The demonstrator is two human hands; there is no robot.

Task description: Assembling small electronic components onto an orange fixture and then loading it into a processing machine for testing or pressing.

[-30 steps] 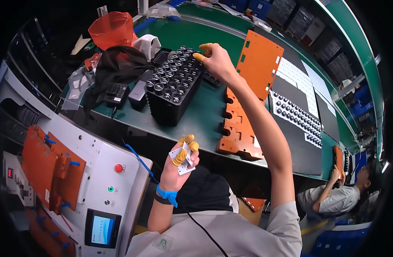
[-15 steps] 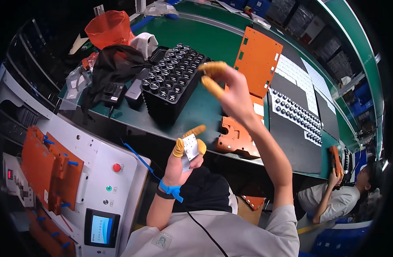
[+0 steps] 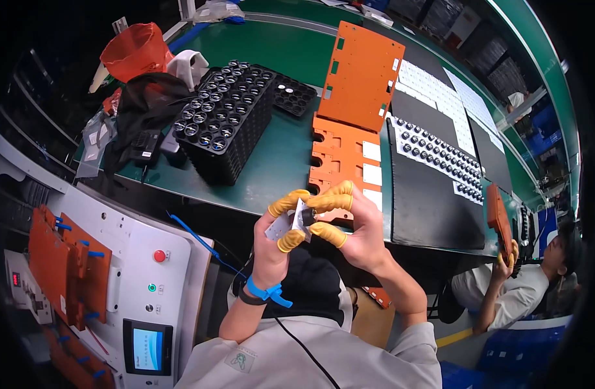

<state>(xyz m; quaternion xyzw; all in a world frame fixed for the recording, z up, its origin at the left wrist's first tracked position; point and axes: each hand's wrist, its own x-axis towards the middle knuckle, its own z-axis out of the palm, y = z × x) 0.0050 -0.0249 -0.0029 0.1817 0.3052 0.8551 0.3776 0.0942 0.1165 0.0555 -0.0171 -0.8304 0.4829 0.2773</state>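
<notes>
My left hand [image 3: 271, 249], in yellow finger cots with a blue strap at the wrist, grips a small white plate [image 3: 280, 227] with holes between thumb and fingers. My right hand [image 3: 362, 230], also with yellow finger cots, pinches a small black round part [image 3: 308, 216] against the plate's right face. Fingertips partly cover both pieces, so I cannot tell whether the part sits in a hole. Just beyond my hands lies an orange fixture base [image 3: 339, 152] with several white plates in its recesses. Its orange lid [image 3: 362, 78] stands raised behind.
A stack of black trays [image 3: 229, 162] holding round parts stands left on the green table. A black mat [image 3: 433, 214] with rows of black parts on white plates lies right. A machine panel [image 3: 180, 259] is at my left. A co-worker [image 3: 498, 285] sits at right.
My right hand has come down from beside the black tray stack to my left hand, bringing the black round part against the white plate. The view has shifted slightly.
</notes>
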